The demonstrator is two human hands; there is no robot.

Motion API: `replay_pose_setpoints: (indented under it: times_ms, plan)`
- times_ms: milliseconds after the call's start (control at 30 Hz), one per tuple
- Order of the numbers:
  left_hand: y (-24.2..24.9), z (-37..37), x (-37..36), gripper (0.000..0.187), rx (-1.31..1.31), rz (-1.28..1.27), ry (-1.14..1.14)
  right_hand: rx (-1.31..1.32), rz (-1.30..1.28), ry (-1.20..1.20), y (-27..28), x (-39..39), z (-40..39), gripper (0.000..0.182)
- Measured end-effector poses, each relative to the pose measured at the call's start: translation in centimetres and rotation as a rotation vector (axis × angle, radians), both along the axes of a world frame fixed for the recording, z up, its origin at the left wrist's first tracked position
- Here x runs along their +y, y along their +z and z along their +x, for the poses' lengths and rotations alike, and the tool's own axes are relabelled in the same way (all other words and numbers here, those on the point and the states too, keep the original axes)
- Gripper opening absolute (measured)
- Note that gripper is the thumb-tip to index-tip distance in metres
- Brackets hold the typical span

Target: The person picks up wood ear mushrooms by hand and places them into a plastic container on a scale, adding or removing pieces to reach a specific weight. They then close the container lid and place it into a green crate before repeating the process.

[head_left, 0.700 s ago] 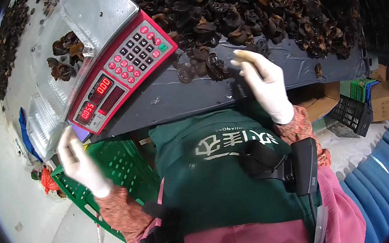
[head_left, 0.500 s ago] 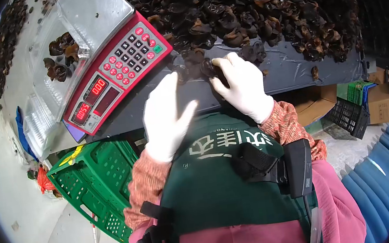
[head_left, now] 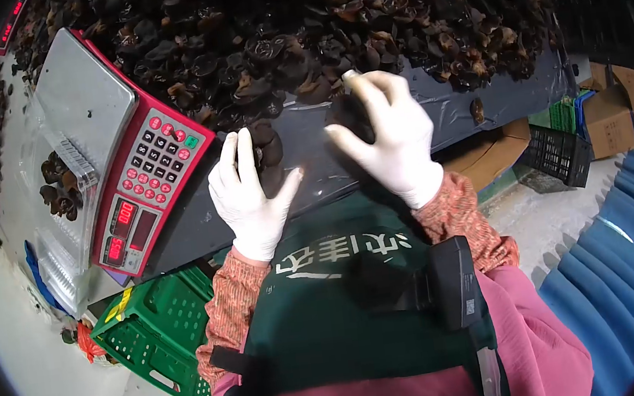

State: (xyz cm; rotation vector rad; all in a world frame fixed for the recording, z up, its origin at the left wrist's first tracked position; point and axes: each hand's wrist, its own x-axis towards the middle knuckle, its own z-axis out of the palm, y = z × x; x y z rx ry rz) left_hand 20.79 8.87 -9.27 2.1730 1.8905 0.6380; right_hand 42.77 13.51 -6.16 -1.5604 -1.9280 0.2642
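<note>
My left hand [head_left: 248, 198], in a white glove, rests at the near edge of the table with thumb and fingers spread. Small dark wood ear mushrooms [head_left: 268, 144] lie right beside its fingertips. My right hand [head_left: 395, 130], also white-gloved, hovers over the table's dark cover, thumb and index finger wide apart. A blurred dark patch shows in the gap between them; I cannot tell whether it is a mushroom or shadow. Beyond both hands spreads a large heap of wood ears [head_left: 298, 36].
A red digital scale [head_left: 146, 170] with a metal plate stands left. Beside it, a clear plastic tray [head_left: 61, 215] holds several wood ears. Below are a green crate [head_left: 156, 326], a black crate [head_left: 554, 155] and cardboard boxes [head_left: 613, 121]. Blue corrugated material [head_left: 613, 258] lies at right.
The view has shifted, so the scale sits lower and further left. My left hand has come beside the small mushrooms. My right hand's thumb and fingers have spread wider, away from those mushrooms.
</note>
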Motion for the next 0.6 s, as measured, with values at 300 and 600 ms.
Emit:
replay_pose_setpoints:
  times_ms: [300, 600]
  plan:
    - [-0.4, 0.3, 0.7, 0.1, -0.053, 0.068, -0.072, 0.245, -0.2, 0.247, -1.6, -0.9, -1.8, 0.018]
    - [-0.8, 0.7, 0.6, 0.12, -0.043, 0.054, 0.037, 0.081, 0.207, 0.119, -0.5, 7.4, -4.0, 0.047]
